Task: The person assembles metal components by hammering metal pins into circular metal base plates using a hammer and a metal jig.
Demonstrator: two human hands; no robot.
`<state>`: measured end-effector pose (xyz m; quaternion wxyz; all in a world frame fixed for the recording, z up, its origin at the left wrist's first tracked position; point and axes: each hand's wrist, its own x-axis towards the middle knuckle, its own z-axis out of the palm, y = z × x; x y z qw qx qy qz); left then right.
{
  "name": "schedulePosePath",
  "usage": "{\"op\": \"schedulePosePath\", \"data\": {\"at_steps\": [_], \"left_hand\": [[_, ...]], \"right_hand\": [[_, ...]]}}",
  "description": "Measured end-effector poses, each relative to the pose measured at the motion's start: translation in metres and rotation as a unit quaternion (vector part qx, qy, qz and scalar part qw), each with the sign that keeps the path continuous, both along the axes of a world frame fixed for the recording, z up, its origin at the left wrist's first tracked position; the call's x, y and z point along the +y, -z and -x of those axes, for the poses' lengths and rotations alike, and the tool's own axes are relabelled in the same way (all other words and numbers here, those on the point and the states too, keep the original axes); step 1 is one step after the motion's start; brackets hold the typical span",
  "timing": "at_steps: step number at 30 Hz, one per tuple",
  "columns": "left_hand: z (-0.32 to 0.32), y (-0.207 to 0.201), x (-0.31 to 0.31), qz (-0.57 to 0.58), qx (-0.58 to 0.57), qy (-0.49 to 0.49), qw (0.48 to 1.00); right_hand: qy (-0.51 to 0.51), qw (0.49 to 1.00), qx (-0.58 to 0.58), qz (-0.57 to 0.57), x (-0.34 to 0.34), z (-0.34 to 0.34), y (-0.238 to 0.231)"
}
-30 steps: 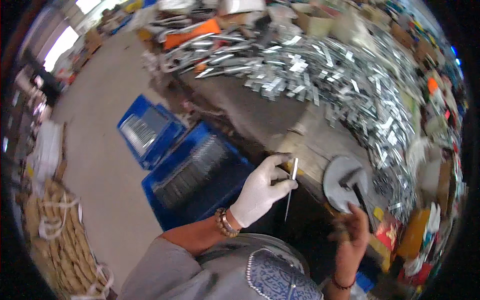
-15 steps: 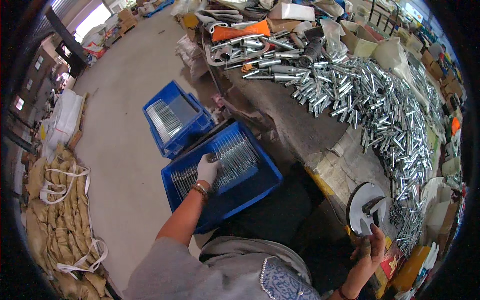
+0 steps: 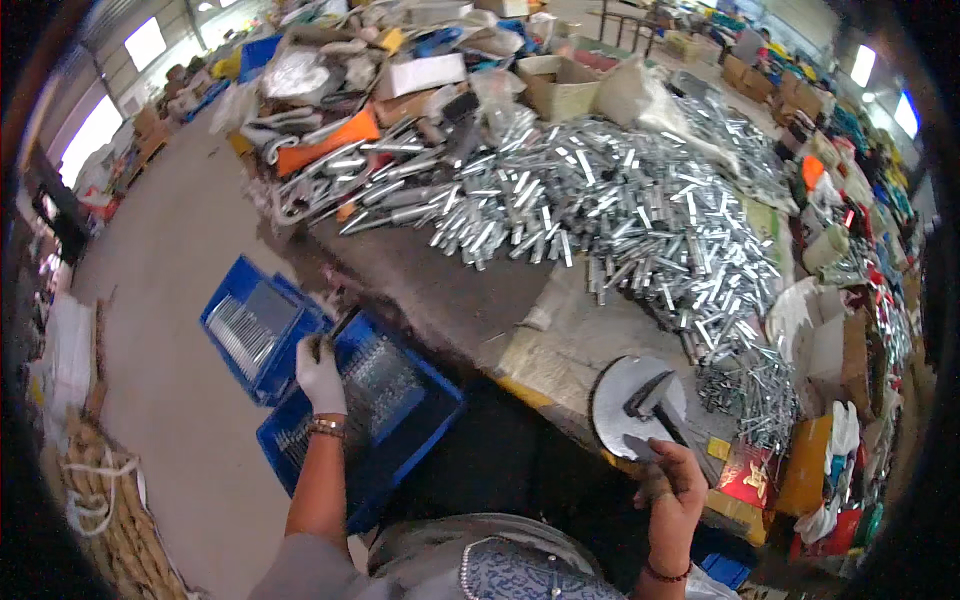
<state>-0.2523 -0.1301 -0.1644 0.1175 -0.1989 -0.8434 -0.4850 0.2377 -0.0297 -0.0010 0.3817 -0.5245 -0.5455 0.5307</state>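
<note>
My left hand (image 3: 322,380), in a pale glove with darker fingertips, is over the left side of a blue bin (image 3: 440,425). Its fingers are curled together, and whatever they hold is hidden. Thin shiny metal rods (image 3: 375,385) lie in rows inside the bin. To the right, my bare right hand (image 3: 672,495) has its fingers bent in a pinch. A small dark grey piece (image 3: 638,447) shows at its fingertips; its kind is unclear. Just beyond, a hammer (image 3: 652,395) rests on a round metal plate (image 3: 610,405), its handle passing close to my fingers.
A large heap of short metal tubes (image 3: 560,190) covers the bench. Another blue bin (image 3: 235,290) with rods stands on the floor at left. A cardboard box (image 3: 560,85) and an orange piece (image 3: 325,142) are at the back. Sacks (image 3: 120,510) lie at lower left.
The view has swung to the right. My left hand has moved off the rods toward the bin's far left side. My right hand has come nearer the round plate, by the hammer handle.
</note>
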Motion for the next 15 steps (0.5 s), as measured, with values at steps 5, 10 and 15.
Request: {"op": "schedulePosePath", "data": {"at_steps": [5,10,15], "left_hand": [[-0.084,-0.148,0.100,-0.078,0.087,0.245,0.963],[-0.133,-0.187,0.187,0.174,0.134,0.379,0.899],[-0.146,-0.175,0.232,0.314,0.199,0.354,0.858]], "right_hand": [[-0.014,1.000,0.014,0.020,-0.002,-0.007,0.001],[-0.019,0.999,-0.027,0.028,-0.005,-0.013,0.002],[-0.080,0.993,-0.043,-0.082,0.000,-0.014,0.009]]}}
